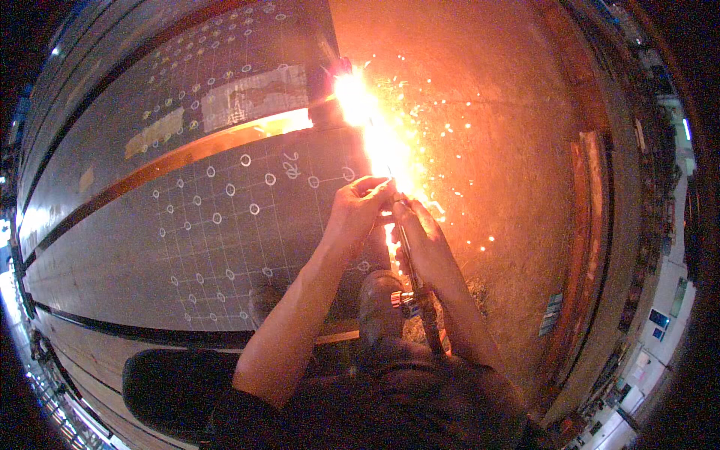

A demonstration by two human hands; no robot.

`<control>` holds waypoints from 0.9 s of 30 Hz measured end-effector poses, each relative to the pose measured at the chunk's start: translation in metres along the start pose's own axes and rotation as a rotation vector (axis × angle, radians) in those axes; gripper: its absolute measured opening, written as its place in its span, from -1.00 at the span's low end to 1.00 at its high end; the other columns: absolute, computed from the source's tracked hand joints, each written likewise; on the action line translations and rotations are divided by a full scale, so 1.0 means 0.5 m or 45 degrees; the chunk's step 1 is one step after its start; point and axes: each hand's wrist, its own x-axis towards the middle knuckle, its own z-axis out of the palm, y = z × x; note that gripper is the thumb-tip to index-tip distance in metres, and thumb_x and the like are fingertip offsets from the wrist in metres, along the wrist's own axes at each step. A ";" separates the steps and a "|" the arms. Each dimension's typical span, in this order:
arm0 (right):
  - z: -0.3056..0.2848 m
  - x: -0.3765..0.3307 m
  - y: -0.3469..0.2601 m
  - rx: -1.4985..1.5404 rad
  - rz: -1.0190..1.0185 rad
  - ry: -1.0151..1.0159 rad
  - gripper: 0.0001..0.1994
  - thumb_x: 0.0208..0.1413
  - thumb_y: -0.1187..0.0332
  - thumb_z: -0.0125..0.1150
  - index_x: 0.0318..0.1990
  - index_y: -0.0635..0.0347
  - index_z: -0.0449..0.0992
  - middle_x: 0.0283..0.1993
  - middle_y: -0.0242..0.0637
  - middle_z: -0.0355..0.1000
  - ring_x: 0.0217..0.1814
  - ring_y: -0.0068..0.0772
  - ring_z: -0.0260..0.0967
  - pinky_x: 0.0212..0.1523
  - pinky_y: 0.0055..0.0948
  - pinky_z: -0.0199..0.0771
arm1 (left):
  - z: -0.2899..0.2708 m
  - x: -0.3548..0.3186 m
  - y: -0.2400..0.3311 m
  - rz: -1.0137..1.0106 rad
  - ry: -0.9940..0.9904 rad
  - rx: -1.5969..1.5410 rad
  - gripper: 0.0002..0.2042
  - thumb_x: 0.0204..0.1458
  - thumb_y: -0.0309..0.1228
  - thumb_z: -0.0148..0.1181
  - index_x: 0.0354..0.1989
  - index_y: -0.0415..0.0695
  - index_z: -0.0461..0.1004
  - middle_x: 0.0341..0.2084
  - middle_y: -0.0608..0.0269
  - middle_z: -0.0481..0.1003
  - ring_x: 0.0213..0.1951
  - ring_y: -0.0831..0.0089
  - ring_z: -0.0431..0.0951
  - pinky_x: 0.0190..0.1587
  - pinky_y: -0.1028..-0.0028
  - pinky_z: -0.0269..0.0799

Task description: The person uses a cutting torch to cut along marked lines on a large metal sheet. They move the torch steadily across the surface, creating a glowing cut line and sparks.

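A long metal cutting torch (417,292) runs from my lap up toward a dark steel plate (225,240) marked with a chalk grid and small white circles. My left hand (358,210) grips the torch near its tip. My right hand (420,240) holds the torch shaft just behind it. A bright orange flame and glowing cut line (375,131) run along the plate's right edge, and sparks (442,142) scatter to the right over the floor. The torch tip is lost in the glare.
A second marked steel plate (210,82) lies beyond, split from the near one by a glowing gap (225,142). Rusty beams (592,217) lie at the right. My dark shoe (379,300) rests on the plate edge. Workshop clutter lines the far right rim.
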 end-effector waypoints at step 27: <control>0.000 -0.007 0.002 0.016 -0.071 -0.017 -0.54 0.30 -0.01 -0.12 0.17 0.10 0.29 -0.48 -0.42 0.25 -0.70 -0.65 0.17 -0.73 -0.61 0.21 | -0.002 -0.001 -0.008 -0.046 0.004 0.034 -0.72 0.16 -0.34 0.16 -0.07 -0.30 0.48 -0.28 0.14 0.56 -0.27 0.43 0.57 -0.23 0.46 0.54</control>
